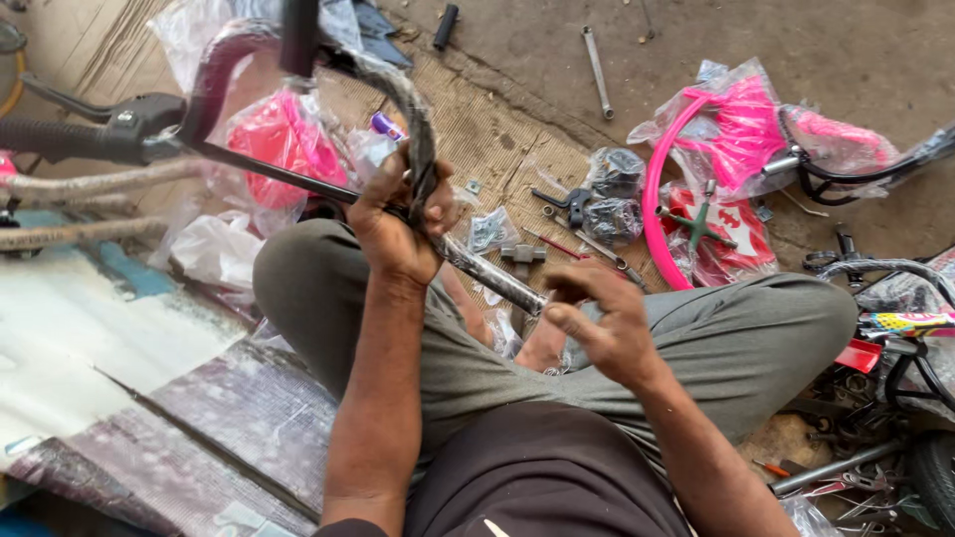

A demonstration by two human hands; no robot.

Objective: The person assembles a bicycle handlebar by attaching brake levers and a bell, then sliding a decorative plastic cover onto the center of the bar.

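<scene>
I sit cross-legged on the floor. My left hand [398, 224] is closed around the plastic-wrapped stem of a black bicycle handlebar [224, 85], which rises up and to the left with a black grip and brake lever [119, 127] at its end. My right hand [602, 318] sits at the lower end of the stem [502, 278], fingers curled and pinching near its tip; whether it holds a small part is unclear.
Cardboard [497, 139] covers the ground ahead. On it lie bagged small parts [612, 194], pliers [567, 204], a cross wrench [699, 224], pink plastic-wrapped bicycle parts [736, 139] and a spanner [597, 70]. More bicycle pieces [895, 318] crowd the right; a pink bagged part [284, 139] lies left.
</scene>
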